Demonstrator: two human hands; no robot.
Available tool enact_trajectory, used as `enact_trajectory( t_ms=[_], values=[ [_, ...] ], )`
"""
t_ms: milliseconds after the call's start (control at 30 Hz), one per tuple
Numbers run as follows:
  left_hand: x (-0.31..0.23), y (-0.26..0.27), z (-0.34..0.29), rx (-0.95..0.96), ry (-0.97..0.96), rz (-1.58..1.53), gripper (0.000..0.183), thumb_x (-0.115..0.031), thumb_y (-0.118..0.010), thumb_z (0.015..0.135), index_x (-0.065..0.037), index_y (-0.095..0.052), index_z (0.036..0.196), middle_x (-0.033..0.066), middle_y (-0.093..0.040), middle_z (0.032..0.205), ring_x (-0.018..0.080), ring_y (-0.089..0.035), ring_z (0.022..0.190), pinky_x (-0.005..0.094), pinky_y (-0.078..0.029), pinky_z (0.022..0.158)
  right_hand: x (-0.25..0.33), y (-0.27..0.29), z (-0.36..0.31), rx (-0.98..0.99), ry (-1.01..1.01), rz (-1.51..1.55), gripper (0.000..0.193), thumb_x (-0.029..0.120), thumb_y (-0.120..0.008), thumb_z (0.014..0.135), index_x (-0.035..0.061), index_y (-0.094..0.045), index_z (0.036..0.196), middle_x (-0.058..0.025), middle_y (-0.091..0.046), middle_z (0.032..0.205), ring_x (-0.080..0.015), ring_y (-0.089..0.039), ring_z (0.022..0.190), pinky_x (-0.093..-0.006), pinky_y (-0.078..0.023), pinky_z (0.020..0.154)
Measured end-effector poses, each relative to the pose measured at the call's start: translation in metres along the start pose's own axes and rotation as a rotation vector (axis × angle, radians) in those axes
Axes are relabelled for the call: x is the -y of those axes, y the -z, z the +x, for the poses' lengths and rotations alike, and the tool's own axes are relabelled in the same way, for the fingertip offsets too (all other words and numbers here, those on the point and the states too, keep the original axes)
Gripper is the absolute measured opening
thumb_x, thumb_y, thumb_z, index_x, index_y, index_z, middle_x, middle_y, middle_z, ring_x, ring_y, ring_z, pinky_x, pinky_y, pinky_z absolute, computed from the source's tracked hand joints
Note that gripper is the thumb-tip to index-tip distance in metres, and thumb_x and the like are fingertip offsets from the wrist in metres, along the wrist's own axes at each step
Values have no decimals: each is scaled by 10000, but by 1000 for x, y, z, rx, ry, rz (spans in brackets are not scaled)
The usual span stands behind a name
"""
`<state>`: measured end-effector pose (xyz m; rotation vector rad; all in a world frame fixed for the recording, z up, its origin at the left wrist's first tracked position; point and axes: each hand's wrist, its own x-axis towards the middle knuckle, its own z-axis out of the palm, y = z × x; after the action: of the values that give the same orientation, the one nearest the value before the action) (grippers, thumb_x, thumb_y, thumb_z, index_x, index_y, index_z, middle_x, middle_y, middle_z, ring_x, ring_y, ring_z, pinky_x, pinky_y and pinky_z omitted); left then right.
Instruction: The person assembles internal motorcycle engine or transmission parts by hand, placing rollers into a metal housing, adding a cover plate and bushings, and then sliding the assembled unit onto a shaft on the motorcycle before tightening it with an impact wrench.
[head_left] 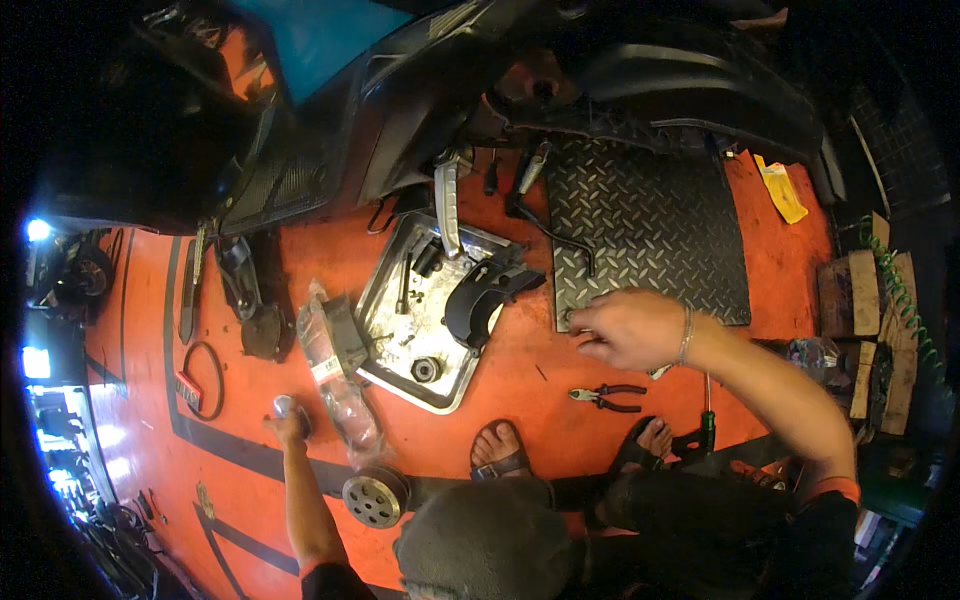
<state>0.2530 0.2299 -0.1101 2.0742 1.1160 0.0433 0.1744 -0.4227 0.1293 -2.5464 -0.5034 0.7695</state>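
Low on the left, my left hand (288,428) is wrapped round a small grey round-topped object (285,404) just above the orange floor. Its exact kind cannot be made out. My right hand (640,326) reaches over the near edge of a black diamond-tread plate (650,230), its fingertips pinched together at the plate's corner. Whatever they hold there is too small to tell. Between the hands lies a metal tray (425,396) with a black curved cover (475,310), a socket (427,370) and small loose parts. Red-handled pliers (612,397) rest below my right hand.
A dark motorbike body (400,110) spans the far side above the tray. Clear plastic bags (335,375), a round metal drum with holes (375,497) and a black belt (213,380) lie left. A green-handled screwdriver (708,430) and wooden blocks (862,300) are right.
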Motion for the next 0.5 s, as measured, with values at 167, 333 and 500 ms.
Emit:
enact_trajectory(
  t_ms=[167,333,500],
  values=[
    [-85,2,-130,455,-301,-480,826,-420,-676,902,-84,-203,1490,121,-579,1195,204,-602,994,418,-499,796,35,-60,67,-192,163,278,612,274,-710,856,95,-474,1392,-188,-510,1328,-376,-561,1173,-432,-487,965],
    [-153,-53,-270,1102,-379,-634,818,-438,-678,878,-97,-237,1477,181,-533,1271,267,-560,1098,414,-430,974,74,-93,101,-375,341,519,1070,337,-834,728,160,-183,1559,-221,-270,1533,-446,-420,1331,-457,-443,1061],
    [-205,-104,-316,1246,-137,-544,799,-423,-668,908,-111,-213,1487,250,-462,1368,324,-478,1233,432,-392,1037,47,-81,102,-539,219,519,1176,350,-885,640,150,-180,1560,-212,-294,1529,-397,-346,1400,-450,-350,1141]
  ],
)
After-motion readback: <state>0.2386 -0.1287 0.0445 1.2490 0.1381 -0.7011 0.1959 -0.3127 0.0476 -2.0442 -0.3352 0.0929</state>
